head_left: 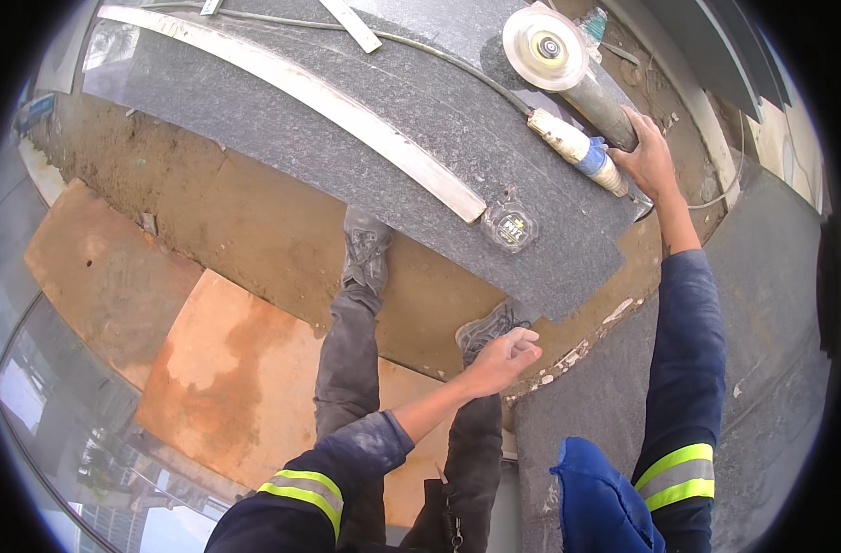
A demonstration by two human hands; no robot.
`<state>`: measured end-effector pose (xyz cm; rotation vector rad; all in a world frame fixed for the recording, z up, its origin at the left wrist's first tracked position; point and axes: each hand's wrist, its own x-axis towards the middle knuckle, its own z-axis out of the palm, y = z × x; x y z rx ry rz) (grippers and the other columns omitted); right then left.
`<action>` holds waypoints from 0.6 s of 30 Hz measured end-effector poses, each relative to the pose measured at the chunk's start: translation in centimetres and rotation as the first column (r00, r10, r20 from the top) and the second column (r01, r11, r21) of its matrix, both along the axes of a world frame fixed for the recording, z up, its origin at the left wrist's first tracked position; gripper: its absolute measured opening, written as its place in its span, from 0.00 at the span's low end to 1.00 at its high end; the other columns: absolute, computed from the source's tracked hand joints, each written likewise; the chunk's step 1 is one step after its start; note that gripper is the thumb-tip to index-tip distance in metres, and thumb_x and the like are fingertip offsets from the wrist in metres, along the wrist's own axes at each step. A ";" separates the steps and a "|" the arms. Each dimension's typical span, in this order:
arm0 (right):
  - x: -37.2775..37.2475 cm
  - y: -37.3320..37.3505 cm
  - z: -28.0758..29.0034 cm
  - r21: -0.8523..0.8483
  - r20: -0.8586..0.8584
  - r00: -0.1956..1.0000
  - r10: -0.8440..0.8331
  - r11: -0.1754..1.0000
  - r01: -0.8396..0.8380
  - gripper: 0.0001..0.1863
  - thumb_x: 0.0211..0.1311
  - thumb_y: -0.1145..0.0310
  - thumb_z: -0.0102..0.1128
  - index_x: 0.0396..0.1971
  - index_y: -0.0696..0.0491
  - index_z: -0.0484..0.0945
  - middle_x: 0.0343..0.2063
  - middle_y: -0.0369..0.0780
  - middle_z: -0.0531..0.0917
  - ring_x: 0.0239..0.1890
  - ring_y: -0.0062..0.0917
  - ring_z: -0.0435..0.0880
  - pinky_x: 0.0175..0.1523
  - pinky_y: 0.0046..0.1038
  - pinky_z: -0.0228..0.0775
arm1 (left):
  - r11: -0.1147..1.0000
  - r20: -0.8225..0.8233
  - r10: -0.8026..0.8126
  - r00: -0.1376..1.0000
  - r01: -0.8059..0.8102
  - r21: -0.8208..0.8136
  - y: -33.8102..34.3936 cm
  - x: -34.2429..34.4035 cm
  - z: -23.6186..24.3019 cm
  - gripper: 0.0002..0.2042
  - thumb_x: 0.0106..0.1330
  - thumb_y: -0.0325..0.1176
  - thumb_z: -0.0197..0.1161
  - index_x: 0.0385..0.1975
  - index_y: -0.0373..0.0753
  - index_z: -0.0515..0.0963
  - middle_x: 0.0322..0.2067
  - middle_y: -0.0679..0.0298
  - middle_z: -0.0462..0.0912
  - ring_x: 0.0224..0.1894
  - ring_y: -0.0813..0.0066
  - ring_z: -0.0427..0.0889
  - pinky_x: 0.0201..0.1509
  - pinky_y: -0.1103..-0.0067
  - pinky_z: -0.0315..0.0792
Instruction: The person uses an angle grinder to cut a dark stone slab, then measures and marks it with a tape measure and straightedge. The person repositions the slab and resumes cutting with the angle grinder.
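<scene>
My right hand (pixel 649 157) is wrapped round the rear of the grey body of an angle grinder (pixel 597 109). Its pale round disc (pixel 544 46) faces up at the far end, over the far right of a dark grey stone slab (pixel 365 101). Just left of that hand lies a whitish cable connector (pixel 568 146) with blue tape round it, resting on the slab. My left hand (pixel 502 359) hangs off the slab's near edge, above my shoe, its fingers curled together and nothing visible in them.
A long pale metal straight bar (pixel 319 92) lies along the slab, with a clear-cased tape measure (pixel 509 224) by its near end. A grey cable (pixel 420 46) crosses the far side. Orange-brown boards (pixel 236 369) cover the ground at left; a grey slab (pixel 761 276) lies at right.
</scene>
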<state>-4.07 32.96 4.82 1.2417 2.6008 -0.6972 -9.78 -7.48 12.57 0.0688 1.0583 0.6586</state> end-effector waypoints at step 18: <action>0.2 -1.9 4.1 0.104 0.008 0.994 -0.109 0.989 0.107 0.47 0.52 0.69 0.76 0.74 0.51 0.66 0.65 0.48 0.75 0.67 0.43 0.75 0.72 0.40 0.67 | 0.998 0.013 0.033 0.999 -0.033 0.058 0.9 -2.0 0.8 0.27 0.77 0.47 0.60 0.66 0.32 0.71 0.55 0.53 0.83 0.54 0.66 0.82 0.59 0.68 0.75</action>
